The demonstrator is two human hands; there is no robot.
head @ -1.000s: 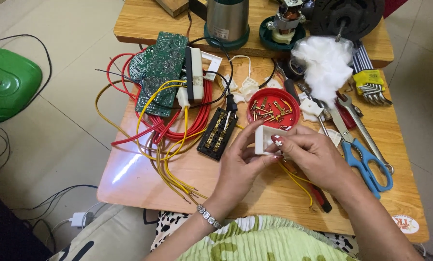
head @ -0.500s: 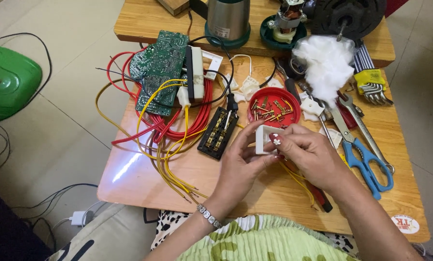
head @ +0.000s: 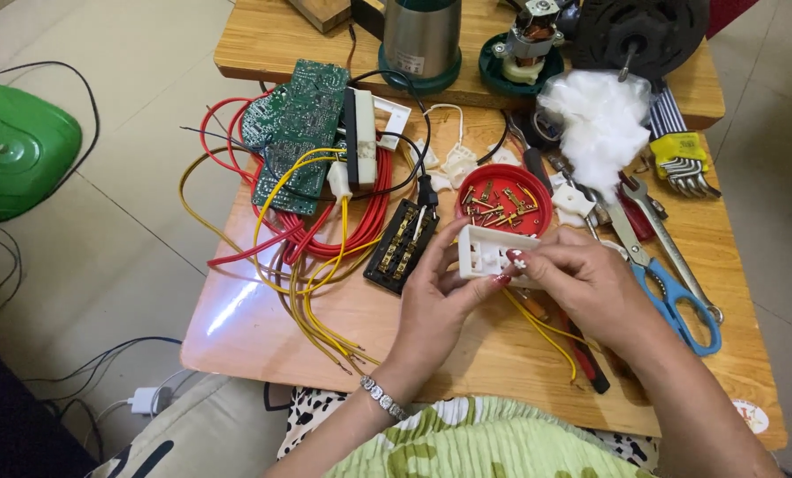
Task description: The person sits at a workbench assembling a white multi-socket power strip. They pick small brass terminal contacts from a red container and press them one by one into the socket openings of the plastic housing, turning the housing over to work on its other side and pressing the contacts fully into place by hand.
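Note:
A small white plastic switch housing (head: 487, 252) is held over the wooden table, just in front of a red dish of brass screws and contacts (head: 503, 198). My left hand (head: 440, 296) grips the housing from below and the left. My right hand (head: 582, 283) pinches a tiny white part at the housing's right end. A black terminal block with brass contacts (head: 402, 245) lies just left of my left hand, beside a tangle of red and yellow wires (head: 325, 239).
A green circuit board (head: 294, 133) lies at the back left. Blue-handled scissors (head: 670, 292), a spanner (head: 670, 239) and hex keys (head: 684, 168) lie right. White stuffing (head: 601, 124), a steel jar (head: 421, 40) and motor parts (head: 648, 31) stand behind. A green appliance (head: 15, 150) sits on the floor.
Both hands stay on the white housing with small finger shifts. The housing has tilted slightly and the view has barely moved.

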